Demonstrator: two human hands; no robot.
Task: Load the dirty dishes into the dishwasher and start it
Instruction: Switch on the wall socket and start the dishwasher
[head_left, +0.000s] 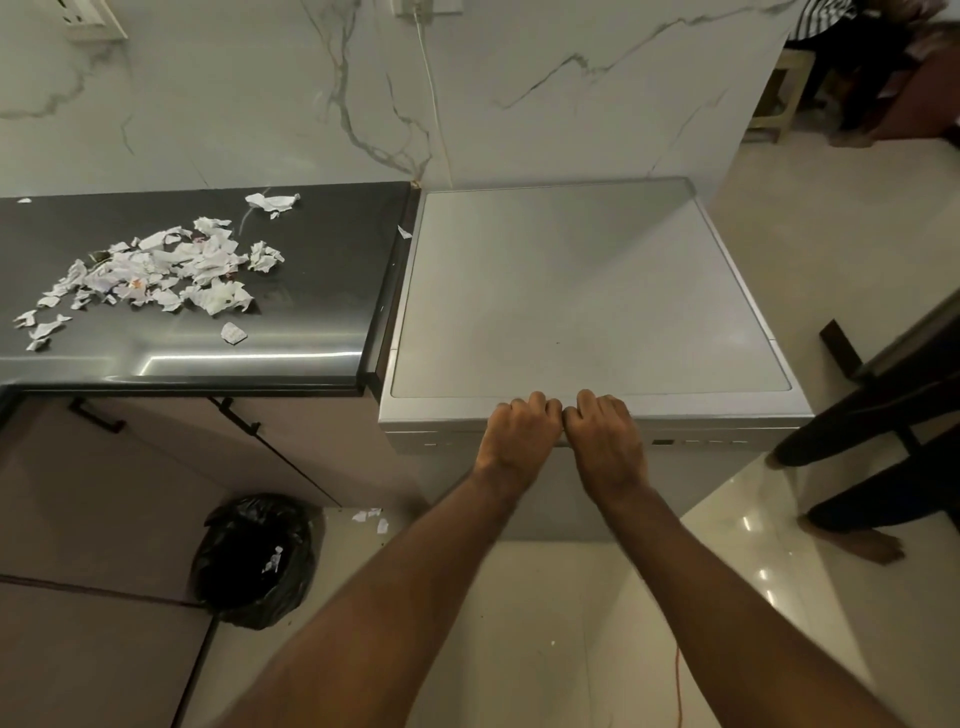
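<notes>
A silver freestanding dishwasher (582, 291) stands against the marbled wall, right of a dark counter. Its flat top is bare and its door is shut. My left hand (519, 431) and my right hand (605, 434) sit side by side at the top front edge of the door. Both have their fingers curled into the recess under that edge, gripping the door's top. The fingertips are hidden. A control strip (701, 442) shows to the right of my hands. No dishes are in view.
Torn paper scraps (156, 270) litter the dark counter (311, 322). A bin with a black bag (254, 558) stands on the floor at the left. Another person's legs and bare feet (852, 525) stand close on the right, beside dark furniture (904, 358).
</notes>
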